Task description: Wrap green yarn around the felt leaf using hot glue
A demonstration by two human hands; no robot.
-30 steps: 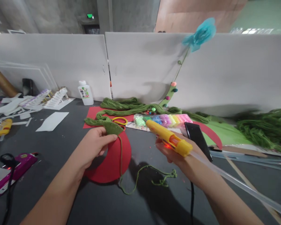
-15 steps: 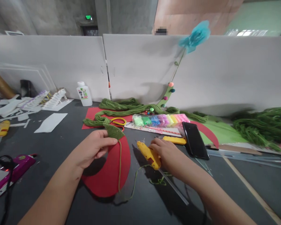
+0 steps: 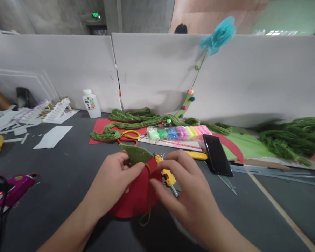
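Note:
My left hand (image 3: 120, 180) is closed on a red ring-like cutout (image 3: 135, 201), its thumb near the base of a green leaf-shaped piece (image 3: 136, 153) at the top. Green yarn (image 3: 149, 189) runs down the front of the cutout from beside that thumb, and its lower end hangs in a loop. At the cutout's right side is my right hand (image 3: 185, 183), thumb against the red surface by the yarn and fingers curved apart from it. Behind those fingers lies a yellow glue gun (image 3: 169, 177), partly hidden.
Scissors (image 3: 131, 134), bagged coloured clay (image 3: 181, 133), a yellow cutter (image 3: 196, 155) and a phone (image 3: 217, 155) lie beyond my hands. Green yarn bundles (image 3: 288, 140) line the white partition (image 3: 157, 70). A magenta tool (image 3: 13, 194) with a black cord is at left.
My right hand has let go of the glue gun and come left to the red cutout. My left hand has lifted and shifted the cutout to the right.

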